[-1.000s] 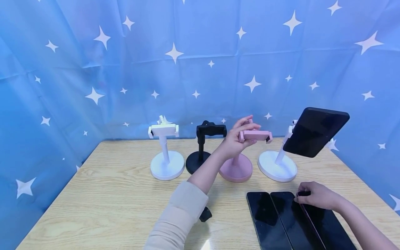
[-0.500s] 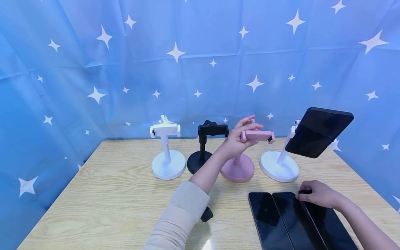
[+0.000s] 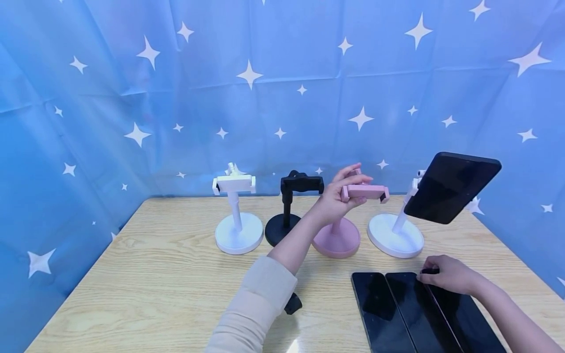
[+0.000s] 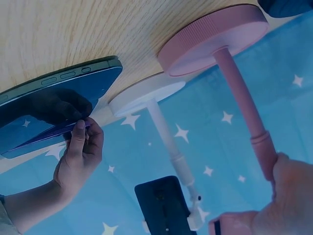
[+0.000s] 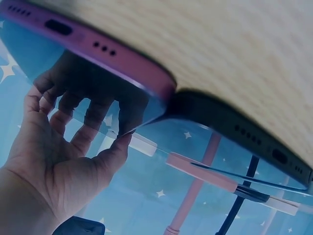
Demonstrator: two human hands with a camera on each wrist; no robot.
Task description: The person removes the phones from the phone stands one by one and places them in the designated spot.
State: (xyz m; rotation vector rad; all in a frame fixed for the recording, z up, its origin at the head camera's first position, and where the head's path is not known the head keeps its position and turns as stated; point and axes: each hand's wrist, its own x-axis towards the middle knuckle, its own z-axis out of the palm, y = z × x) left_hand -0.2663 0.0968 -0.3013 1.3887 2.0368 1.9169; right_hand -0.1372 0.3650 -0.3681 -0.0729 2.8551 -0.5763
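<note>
My left hand (image 3: 333, 200) grips the pink phone stand (image 3: 337, 239) at its upper neck, behind the clamp. The stand stays upright on its round base. My right hand (image 3: 452, 274) is at the far end of the rightmost flat smartphone (image 3: 465, 318), thumb and fingers pinching its edge. In the right wrist view this smartphone (image 5: 117, 54) shows a purple frame, with the hand mirrored in its glossy screen. A dark-framed smartphone (image 3: 419, 309) lies beside it, and another smartphone (image 3: 381, 314) left of that, screens up.
A white stand (image 3: 238, 234) and a black stand (image 3: 287, 206) stand left of the pink one. To its right, another white stand (image 3: 395, 236) bears a tilted black smartphone (image 3: 452, 186). A small black object (image 3: 293, 304) shows past my left forearm. A starry blue curtain (image 3: 265, 108) hangs behind the table.
Everything appears slightly farther right as the head view shifts. Both hands keep their holds, and the stands and smartphones stay in place.
</note>
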